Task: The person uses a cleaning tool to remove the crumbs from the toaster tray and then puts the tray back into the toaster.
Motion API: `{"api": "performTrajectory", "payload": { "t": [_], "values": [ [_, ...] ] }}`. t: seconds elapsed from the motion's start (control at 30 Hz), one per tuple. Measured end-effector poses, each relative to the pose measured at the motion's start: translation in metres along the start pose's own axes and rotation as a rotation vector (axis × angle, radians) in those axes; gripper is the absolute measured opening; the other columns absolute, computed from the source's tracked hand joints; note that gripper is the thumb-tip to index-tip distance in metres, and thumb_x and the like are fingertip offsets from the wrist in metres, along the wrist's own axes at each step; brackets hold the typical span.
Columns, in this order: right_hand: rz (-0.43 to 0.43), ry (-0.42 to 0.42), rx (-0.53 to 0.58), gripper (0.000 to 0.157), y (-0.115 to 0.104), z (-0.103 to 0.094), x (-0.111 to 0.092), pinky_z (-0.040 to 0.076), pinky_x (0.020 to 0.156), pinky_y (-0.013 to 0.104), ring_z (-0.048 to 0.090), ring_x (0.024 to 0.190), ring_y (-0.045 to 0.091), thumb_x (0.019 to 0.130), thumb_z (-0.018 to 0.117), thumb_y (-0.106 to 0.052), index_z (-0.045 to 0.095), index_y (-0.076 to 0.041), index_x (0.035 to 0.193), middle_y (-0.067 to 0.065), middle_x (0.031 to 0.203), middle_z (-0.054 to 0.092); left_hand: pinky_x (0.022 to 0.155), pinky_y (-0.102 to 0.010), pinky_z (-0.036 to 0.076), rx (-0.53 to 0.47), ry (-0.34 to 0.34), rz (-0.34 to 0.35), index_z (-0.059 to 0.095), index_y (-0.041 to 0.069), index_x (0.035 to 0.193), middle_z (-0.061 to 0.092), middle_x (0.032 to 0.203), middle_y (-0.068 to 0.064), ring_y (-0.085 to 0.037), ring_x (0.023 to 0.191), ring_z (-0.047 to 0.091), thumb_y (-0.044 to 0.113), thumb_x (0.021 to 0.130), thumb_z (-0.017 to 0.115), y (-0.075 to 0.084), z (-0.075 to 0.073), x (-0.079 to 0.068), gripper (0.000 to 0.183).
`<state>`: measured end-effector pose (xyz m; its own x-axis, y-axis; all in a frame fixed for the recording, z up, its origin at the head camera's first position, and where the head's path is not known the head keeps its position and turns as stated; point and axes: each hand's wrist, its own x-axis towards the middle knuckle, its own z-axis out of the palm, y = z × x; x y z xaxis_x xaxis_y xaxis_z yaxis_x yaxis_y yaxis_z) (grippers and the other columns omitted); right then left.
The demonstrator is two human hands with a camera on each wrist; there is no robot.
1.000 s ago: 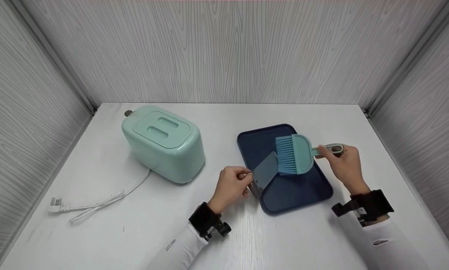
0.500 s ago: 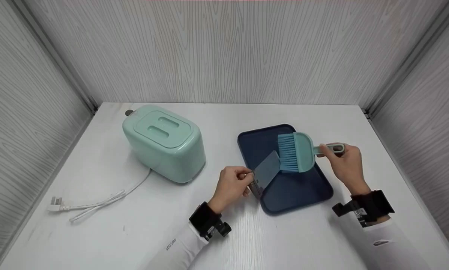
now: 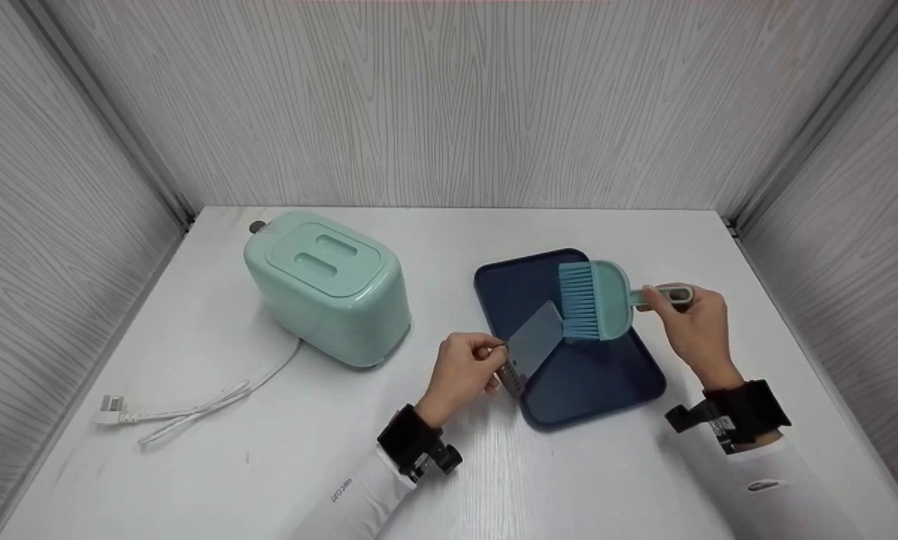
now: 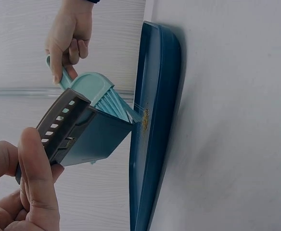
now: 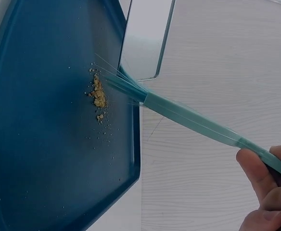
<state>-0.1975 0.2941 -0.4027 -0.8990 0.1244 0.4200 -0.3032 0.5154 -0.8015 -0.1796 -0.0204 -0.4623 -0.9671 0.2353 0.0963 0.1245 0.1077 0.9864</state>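
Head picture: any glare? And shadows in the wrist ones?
Head view: pale glare on an edge of the mint appliance; left wrist view: soft shadow on the table beside the tray; right wrist view: darker shade across the tray near the crumbs.

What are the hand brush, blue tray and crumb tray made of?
Hand brush: probably satin plastic, smooth and evenly mint; thin, splaying bristles look synthetic.
Blue tray: likely plastic, with a low sheen and moulded-looking rim.
Crumb tray: its mirror-like sheet suggests polished metal; the dark slotted end could be plastic.
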Motion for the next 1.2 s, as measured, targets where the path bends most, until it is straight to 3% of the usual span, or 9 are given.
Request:
{"api": "performTrajectory", "payload": {
  "t": [0.23, 0.4, 0.63, 0.87, 1.03, 1.2],
  "values": [
    [0.003, 0.042, -0.053, 0.017, 0.02, 0.0, 0.005, 0.048, 0.077, 0.01, 0.067, 0.075, -0.004, 0.098, 0.07, -0.006, 0.078, 0.009, 0.102, 0.027, 0.089, 0.075, 0.048, -0.024, 0.056, -0.017, -0.006, -0.009, 0.077, -0.007, 0.107, 0.065, 0.066, -0.004, -0.01, 0.046, 0.061, 0.002, 0.096, 0.064, 0.0, -0.001, 0.0, 0.019],
    [0.004, 0.072, -0.022, 0.019, 0.036, -0.004, 0.007, 0.05, 0.077, 0.014, 0.068, 0.077, -0.001, 0.098, 0.073, -0.014, 0.08, 0.003, 0.1, 0.018, 0.086, 0.077, 0.048, -0.024, 0.056, -0.027, -0.004, -0.015, 0.076, -0.007, 0.107, 0.066, 0.066, -0.003, -0.01, 0.047, 0.061, 0.002, 0.096, 0.064, 0.001, 0.0, 0.0, 0.019],
    [0.036, 0.109, 0.06, 0.019, -0.002, -0.009, 0.001, 0.041, 0.072, 0.021, 0.067, 0.079, 0.002, 0.098, 0.07, -0.007, 0.077, 0.012, 0.098, 0.015, 0.082, 0.077, 0.048, -0.025, 0.057, -0.029, -0.004, -0.01, 0.076, -0.007, 0.106, 0.068, 0.067, -0.005, -0.009, 0.046, 0.061, 0.002, 0.095, 0.064, 0.001, 0.0, 0.0, 0.018],
    [0.068, 0.114, 0.117, 0.02, 0.0, -0.008, 0.001, 0.025, 0.063, 0.024, 0.054, 0.066, 0.003, 0.099, 0.069, -0.007, 0.076, 0.013, 0.101, 0.01, 0.081, 0.078, 0.047, -0.025, 0.057, -0.034, -0.001, -0.013, 0.076, -0.008, 0.105, 0.067, 0.067, -0.005, -0.009, 0.046, 0.061, 0.001, 0.095, 0.065, 0.0, 0.0, 0.0, 0.017],
    [0.055, 0.095, 0.106, 0.019, 0.006, -0.001, 0.0, 0.03, 0.063, 0.022, 0.062, 0.07, 0.002, 0.099, 0.069, -0.006, 0.076, 0.012, 0.1, 0.016, 0.083, 0.078, 0.048, -0.025, 0.057, -0.013, -0.005, -0.01, 0.077, -0.006, 0.105, 0.069, 0.069, -0.006, -0.009, 0.046, 0.061, 0.002, 0.096, 0.064, 0.001, -0.001, -0.001, 0.018],
    [0.032, 0.099, 0.057, 0.016, 0.029, 0.005, 0.004, 0.04, 0.063, 0.019, 0.066, 0.072, 0.002, 0.098, 0.07, -0.006, 0.078, 0.009, 0.099, 0.016, 0.082, 0.077, 0.049, -0.025, 0.057, 0.02, -0.01, 0.001, 0.076, -0.005, 0.108, 0.071, 0.071, -0.011, -0.009, 0.048, 0.061, 0.002, 0.097, 0.063, -0.001, -0.002, -0.002, 0.019]
  ]
}}
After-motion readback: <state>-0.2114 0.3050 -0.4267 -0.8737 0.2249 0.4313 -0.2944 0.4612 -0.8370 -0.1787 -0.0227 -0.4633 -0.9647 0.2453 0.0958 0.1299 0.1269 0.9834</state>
